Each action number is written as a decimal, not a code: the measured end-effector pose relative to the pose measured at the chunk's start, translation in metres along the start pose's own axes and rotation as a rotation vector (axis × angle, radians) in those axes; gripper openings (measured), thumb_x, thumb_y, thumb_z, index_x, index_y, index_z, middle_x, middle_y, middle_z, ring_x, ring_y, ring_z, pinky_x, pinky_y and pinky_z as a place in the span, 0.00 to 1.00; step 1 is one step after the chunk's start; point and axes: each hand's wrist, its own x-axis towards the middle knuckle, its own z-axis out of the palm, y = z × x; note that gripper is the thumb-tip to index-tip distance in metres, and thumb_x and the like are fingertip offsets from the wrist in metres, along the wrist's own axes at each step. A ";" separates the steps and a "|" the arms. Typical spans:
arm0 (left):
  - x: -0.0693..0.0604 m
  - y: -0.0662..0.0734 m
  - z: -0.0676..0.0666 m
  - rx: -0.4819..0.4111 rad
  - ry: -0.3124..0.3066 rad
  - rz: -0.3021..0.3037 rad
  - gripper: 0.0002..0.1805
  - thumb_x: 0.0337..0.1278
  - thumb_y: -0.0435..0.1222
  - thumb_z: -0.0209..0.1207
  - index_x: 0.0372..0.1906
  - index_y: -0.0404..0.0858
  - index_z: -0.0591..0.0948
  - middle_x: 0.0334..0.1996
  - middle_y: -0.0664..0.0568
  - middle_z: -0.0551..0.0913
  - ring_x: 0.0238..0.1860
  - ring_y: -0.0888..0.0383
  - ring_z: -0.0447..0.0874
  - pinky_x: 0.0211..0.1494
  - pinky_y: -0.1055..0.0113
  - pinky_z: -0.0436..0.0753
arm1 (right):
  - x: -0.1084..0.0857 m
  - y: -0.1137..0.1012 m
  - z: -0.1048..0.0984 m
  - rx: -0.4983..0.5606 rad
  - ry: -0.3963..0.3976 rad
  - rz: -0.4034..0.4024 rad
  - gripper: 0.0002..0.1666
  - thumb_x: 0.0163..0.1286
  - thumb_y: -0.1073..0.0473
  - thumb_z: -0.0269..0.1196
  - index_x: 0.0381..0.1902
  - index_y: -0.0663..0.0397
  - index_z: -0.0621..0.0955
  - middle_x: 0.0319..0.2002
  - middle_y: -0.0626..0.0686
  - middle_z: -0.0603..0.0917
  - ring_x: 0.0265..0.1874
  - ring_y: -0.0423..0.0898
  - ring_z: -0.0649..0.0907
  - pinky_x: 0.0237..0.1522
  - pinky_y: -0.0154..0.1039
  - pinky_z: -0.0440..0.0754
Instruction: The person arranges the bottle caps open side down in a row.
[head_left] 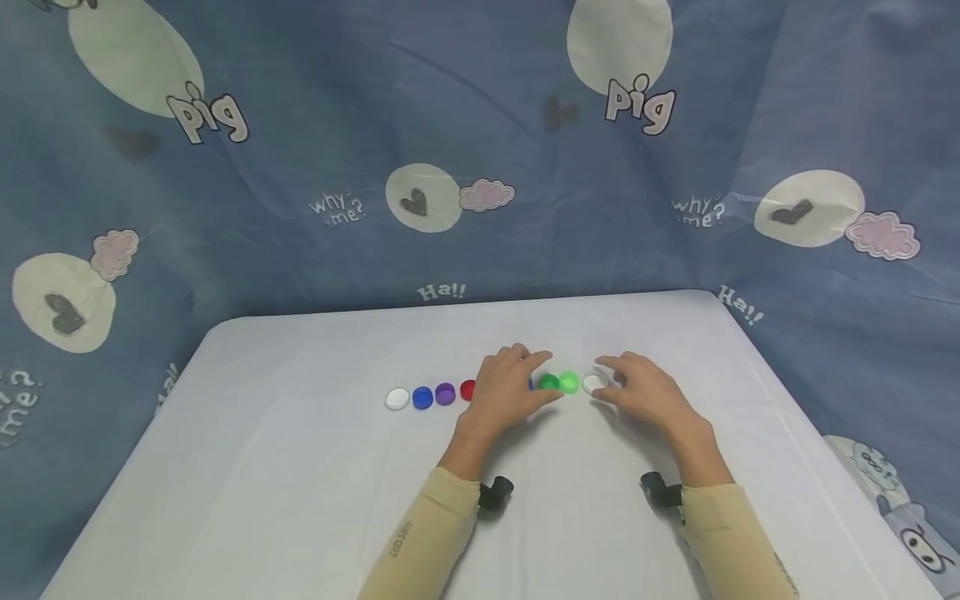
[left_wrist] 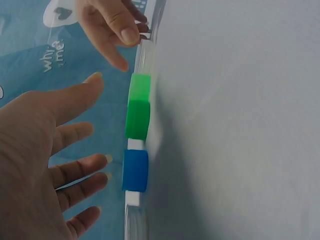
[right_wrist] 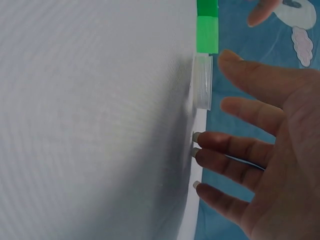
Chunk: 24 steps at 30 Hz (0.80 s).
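Note:
A row of small round lids lies across the white table. My left hand (head_left: 504,390) hovers over its middle, thumb and fingers spread and holding nothing. It hides part of the row. Just right of that hand sit a dark green lid (head_left: 548,382) and a light green lid (head_left: 569,382). A blue lid (left_wrist: 135,170) shows below them in the left wrist view. My right hand (head_left: 651,393), fingers loosely apart and empty, is beside the clear lid (right_wrist: 202,82) at the row's right end. Whether it touches that lid I cannot tell.
Left of my left hand the row goes on with a red lid (head_left: 468,390), a purple lid (head_left: 445,393), a blue lid (head_left: 423,397) and a whitish clear lid (head_left: 397,399). A blue printed cloth (head_left: 480,108) hangs behind the white table (head_left: 262,467).

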 end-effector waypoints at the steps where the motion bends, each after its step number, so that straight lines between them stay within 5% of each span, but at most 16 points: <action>1: 0.001 0.002 0.000 0.003 0.001 0.000 0.35 0.56 0.63 0.61 0.67 0.57 0.74 0.49 0.55 0.79 0.51 0.57 0.76 0.56 0.57 0.75 | 0.000 0.000 0.000 -0.003 -0.001 0.003 0.34 0.64 0.43 0.66 0.65 0.49 0.77 0.49 0.57 0.83 0.48 0.54 0.83 0.49 0.56 0.80; 24: 0.023 0.026 0.022 0.057 0.008 0.018 0.33 0.53 0.63 0.64 0.63 0.56 0.79 0.40 0.56 0.77 0.41 0.59 0.71 0.43 0.65 0.70 | 0.002 0.000 0.001 -0.014 0.006 0.021 0.32 0.62 0.46 0.69 0.63 0.47 0.79 0.41 0.53 0.81 0.39 0.48 0.79 0.40 0.47 0.77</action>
